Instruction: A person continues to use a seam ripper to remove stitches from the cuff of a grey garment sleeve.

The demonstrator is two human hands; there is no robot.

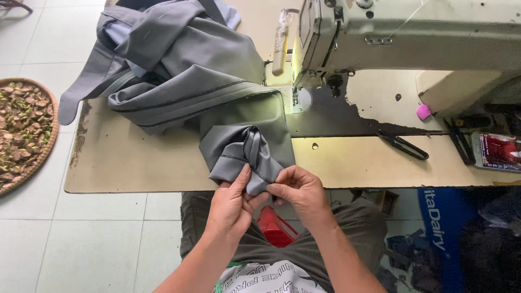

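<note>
A grey fabric garment with dark stitched seams lies heaped across the left of a worn sewing table. Its near end hangs folded over the table's front edge. My left hand pinches this folded end from below, thumb up on the cloth. My right hand grips the same fold just to the right, fingers curled on its edge. The two hands almost touch. Behind the cloth stands an off-white sewing machine, its needle area right at the fabric's far edge.
Black scissors lie on the table to the right. A pink chalk piece and a phone sit further right. A woven tray of dried pieces rests on the tiled floor at left. A red object shows by my lap.
</note>
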